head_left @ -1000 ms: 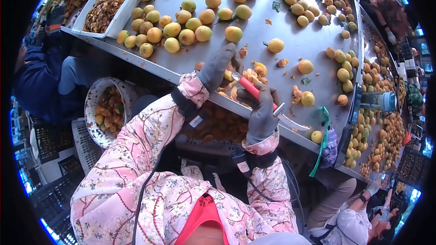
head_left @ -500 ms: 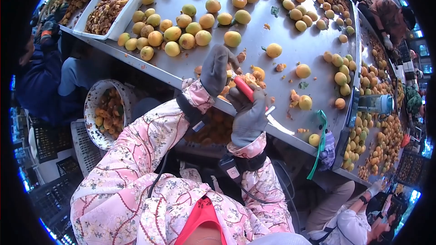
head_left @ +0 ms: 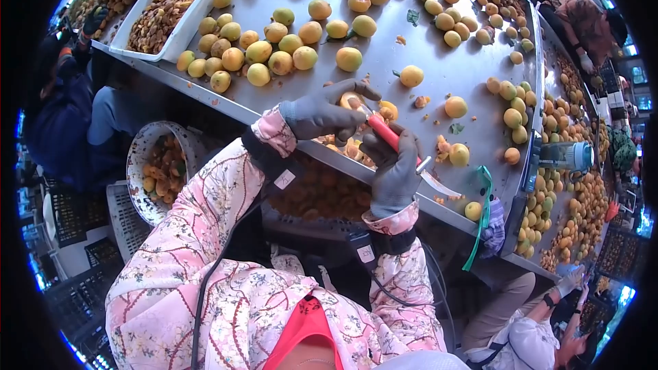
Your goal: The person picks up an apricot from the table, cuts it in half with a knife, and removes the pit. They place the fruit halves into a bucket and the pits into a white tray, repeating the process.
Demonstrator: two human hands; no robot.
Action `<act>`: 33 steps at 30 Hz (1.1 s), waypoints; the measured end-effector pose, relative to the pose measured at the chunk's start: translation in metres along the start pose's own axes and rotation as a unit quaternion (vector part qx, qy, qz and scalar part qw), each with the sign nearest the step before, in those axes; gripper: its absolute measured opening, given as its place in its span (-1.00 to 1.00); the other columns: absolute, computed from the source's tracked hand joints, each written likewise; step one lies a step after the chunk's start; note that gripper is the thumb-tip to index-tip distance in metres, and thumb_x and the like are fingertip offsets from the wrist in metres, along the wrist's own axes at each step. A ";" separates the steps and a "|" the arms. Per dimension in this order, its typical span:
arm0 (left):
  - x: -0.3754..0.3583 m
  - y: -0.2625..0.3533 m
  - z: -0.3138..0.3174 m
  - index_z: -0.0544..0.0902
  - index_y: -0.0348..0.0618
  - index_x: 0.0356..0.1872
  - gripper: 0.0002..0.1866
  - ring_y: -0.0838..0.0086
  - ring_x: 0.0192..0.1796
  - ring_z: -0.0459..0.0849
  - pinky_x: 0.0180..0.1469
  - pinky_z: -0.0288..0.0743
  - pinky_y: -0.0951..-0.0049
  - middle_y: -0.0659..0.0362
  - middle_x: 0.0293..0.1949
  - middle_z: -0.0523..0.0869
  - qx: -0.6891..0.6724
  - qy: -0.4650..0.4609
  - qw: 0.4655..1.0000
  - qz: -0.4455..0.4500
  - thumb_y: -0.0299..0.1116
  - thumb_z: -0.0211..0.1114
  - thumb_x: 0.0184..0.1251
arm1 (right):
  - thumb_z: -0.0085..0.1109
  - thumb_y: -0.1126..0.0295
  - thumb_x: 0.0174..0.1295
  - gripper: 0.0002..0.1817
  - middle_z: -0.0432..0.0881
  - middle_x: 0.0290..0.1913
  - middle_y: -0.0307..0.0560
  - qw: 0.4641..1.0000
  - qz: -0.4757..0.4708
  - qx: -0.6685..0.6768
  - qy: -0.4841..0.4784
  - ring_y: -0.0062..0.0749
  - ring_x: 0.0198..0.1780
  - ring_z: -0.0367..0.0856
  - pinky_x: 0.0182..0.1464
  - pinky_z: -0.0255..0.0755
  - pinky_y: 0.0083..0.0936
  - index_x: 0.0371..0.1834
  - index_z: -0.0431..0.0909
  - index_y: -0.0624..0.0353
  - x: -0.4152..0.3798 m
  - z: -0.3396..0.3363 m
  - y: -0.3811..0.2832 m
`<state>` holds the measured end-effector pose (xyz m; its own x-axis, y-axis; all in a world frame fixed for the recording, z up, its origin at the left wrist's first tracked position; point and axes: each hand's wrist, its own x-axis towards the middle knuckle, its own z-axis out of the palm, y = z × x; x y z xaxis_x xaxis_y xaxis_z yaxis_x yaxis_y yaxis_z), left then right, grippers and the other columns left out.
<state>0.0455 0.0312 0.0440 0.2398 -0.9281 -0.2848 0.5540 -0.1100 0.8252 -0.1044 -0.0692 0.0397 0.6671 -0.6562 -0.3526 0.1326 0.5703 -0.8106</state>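
Note:
My left hand (head_left: 322, 111), in a grey glove, is at the near edge of the metal table with its fingers curled around an apricot (head_left: 350, 101), partly hidden by the glove. Just to the right, my gloved right hand (head_left: 394, 168) grips a knife by its red handle (head_left: 384, 131). The handle's far end lies close to the fruit and my left fingertips. The pale curved blade (head_left: 439, 185) points away to the lower right. Below and behind the hands, cut apricot pieces (head_left: 349, 151) lie on the table edge, partly covered.
Whole apricots (head_left: 259, 53) spread over the metal table (head_left: 384, 72). A white tub (head_left: 205, 0) of apricot stones stands at the far left. A bucket (head_left: 140, 164) of apricot halves is below the table's left side. A green strap (head_left: 484, 219) hangs at right; co-workers are at both sides.
My left hand has turned, its forearm shifting left, and the apricot in its fingers now shows. My right hand has moved slightly right with the knife.

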 end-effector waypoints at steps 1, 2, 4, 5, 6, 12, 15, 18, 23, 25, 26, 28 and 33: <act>-0.001 0.001 -0.003 0.33 -0.15 0.16 -0.55 0.63 -0.48 0.48 -0.41 0.43 0.60 0.21 -0.38 0.52 0.080 -0.018 0.997 -0.004 -0.32 0.22 0.29 | -0.23 0.19 0.37 -0.59 0.58 -0.12 0.15 0.999 -0.007 -0.033 -0.029 -0.29 -0.22 0.64 -0.13 0.58 -0.41 0.02 0.37 0.34 -0.001 -0.002 -0.001; -0.001 0.001 -0.005 0.37 -0.16 0.11 -0.54 0.63 -0.40 0.50 -0.36 0.45 0.60 0.22 -0.31 0.52 0.058 -0.012 0.998 -0.020 -0.44 0.30 0.20 | -0.23 0.19 0.37 -0.59 0.59 -0.14 0.14 0.996 -0.014 -0.066 -0.057 -0.29 -0.23 0.64 -0.14 0.57 -0.42 0.02 0.38 0.34 -0.001 -0.004 -0.002; 0.000 -0.005 -0.004 0.38 -0.16 0.08 -0.56 0.64 -0.35 0.50 -0.31 0.46 0.61 0.21 -0.26 0.51 0.101 -0.003 0.995 -0.001 -0.44 0.31 0.19 | -0.23 0.20 0.37 -0.59 0.60 -0.16 0.13 0.996 -0.008 -0.068 -0.060 -0.31 -0.24 0.64 -0.15 0.58 -0.43 0.01 0.39 0.34 -0.001 -0.007 -0.004; 0.000 -0.007 -0.003 0.40 -0.17 0.05 -0.58 0.64 -0.29 0.51 -0.27 0.46 0.62 0.21 -0.22 0.50 0.143 0.004 0.990 0.018 -0.43 0.32 0.18 | -0.22 0.20 0.36 -0.60 0.61 -0.18 0.11 0.996 -0.002 -0.069 -0.062 -0.32 -0.25 0.64 -0.17 0.58 -0.43 0.00 0.40 0.34 -0.001 -0.008 -0.005; 0.000 -0.008 -0.003 0.40 -0.17 0.05 -0.58 0.64 -0.29 0.51 -0.27 0.46 0.62 0.21 -0.22 0.50 0.143 0.004 0.990 0.017 -0.43 0.32 0.18 | -0.22 0.20 0.36 -0.60 0.61 -0.18 0.11 0.996 -0.002 -0.069 -0.061 -0.32 -0.25 0.64 -0.17 0.58 -0.43 0.00 0.40 0.34 -0.001 -0.008 -0.003; 0.005 -0.026 -0.002 0.40 -0.18 -0.01 -0.62 0.60 -0.12 0.49 -0.05 0.43 0.57 0.21 -0.16 0.49 0.386 0.057 0.897 0.208 -0.40 0.34 0.20 | -0.21 0.20 0.35 -0.61 0.61 -0.20 0.05 0.989 0.111 0.094 0.020 -0.39 -0.33 0.61 -0.17 0.56 -0.45 0.00 0.42 0.30 -0.001 -0.006 0.000; 0.010 -0.034 -0.001 0.39 -0.19 0.00 -0.60 0.58 -0.07 0.47 0.00 0.41 0.53 0.20 -0.16 0.49 0.382 0.082 0.903 0.182 -0.37 0.34 0.20 | -0.26 0.20 0.34 -0.58 0.61 -0.16 0.13 0.981 0.128 0.140 0.051 -0.33 -0.32 0.64 -0.23 0.59 -0.43 -0.01 0.43 0.34 0.000 -0.008 0.001; 0.012 -0.039 0.000 0.38 -0.19 0.00 -0.59 0.57 -0.09 0.48 -0.01 0.41 0.54 0.19 -0.15 0.49 0.431 0.090 0.864 0.244 -0.37 0.34 0.20 | -0.24 0.21 0.35 -0.60 0.61 -0.17 0.12 0.994 0.070 0.069 0.047 -0.34 -0.32 0.65 -0.20 0.58 -0.44 -0.07 0.45 0.35 -0.007 -0.007 -0.001; 0.010 -0.036 0.000 0.39 -0.19 -0.01 -0.60 0.63 -0.17 0.51 -0.15 0.45 0.61 0.21 -0.19 0.50 0.403 0.086 0.891 0.192 -0.37 0.34 0.20 | -0.18 0.28 0.35 -0.64 0.60 -0.20 0.11 0.979 -0.109 -0.172 -0.018 -0.32 -0.29 0.64 -0.16 0.53 -0.43 -0.10 0.47 0.40 -0.018 -0.006 -0.005; 0.005 -0.023 0.006 0.39 -0.19 -0.01 -0.60 0.67 -0.22 0.51 -0.23 0.45 0.64 0.23 -0.21 0.51 0.315 0.076 0.939 0.115 -0.37 0.34 0.20 | -0.12 0.36 0.31 -0.72 0.60 -0.21 0.10 0.975 -0.140 -0.168 -0.028 -0.33 -0.30 0.65 -0.18 0.54 -0.45 -0.15 0.48 0.38 -0.018 -0.008 0.000; 0.004 -0.019 0.009 0.39 -0.18 0.00 -0.60 0.70 -0.28 0.52 -0.31 0.45 0.67 0.25 -0.24 0.52 0.223 0.063 0.972 0.032 -0.37 0.35 0.20 | -0.05 0.45 0.26 -0.80 0.61 -0.22 0.09 0.972 -0.168 -0.162 -0.036 -0.33 -0.31 0.67 -0.19 0.55 -0.48 -0.19 0.50 0.37 -0.018 -0.009 0.002; 0.004 -0.022 0.006 0.40 -0.18 -0.01 -0.61 0.72 -0.32 0.51 -0.36 0.43 0.68 0.26 -0.26 0.52 0.214 0.056 0.974 0.055 -0.38 0.34 0.20 | -0.03 0.48 0.23 -0.82 0.61 -0.22 0.09 0.940 -0.250 -0.225 -0.063 -0.32 -0.30 0.66 -0.19 0.54 -0.48 -0.22 0.51 0.36 -0.015 -0.009 0.000; -0.002 -0.017 0.004 0.40 -0.18 0.00 -0.60 0.73 -0.37 0.51 -0.41 0.42 0.69 0.29 -0.28 0.52 0.224 0.045 0.971 0.065 -0.38 0.35 0.19 | -0.01 0.53 0.18 -0.85 0.61 -0.21 0.09 0.810 -0.439 -0.373 -0.112 -0.32 -0.28 0.63 -0.16 0.53 -0.43 -0.24 0.52 0.35 -0.010 -0.008 -0.003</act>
<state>0.0327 0.0334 0.0320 0.3648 -0.9116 -0.1893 0.1177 -0.1565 0.9806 -0.1177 -0.0683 0.0416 0.6825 -0.4933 0.5393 0.2043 -0.5798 -0.7888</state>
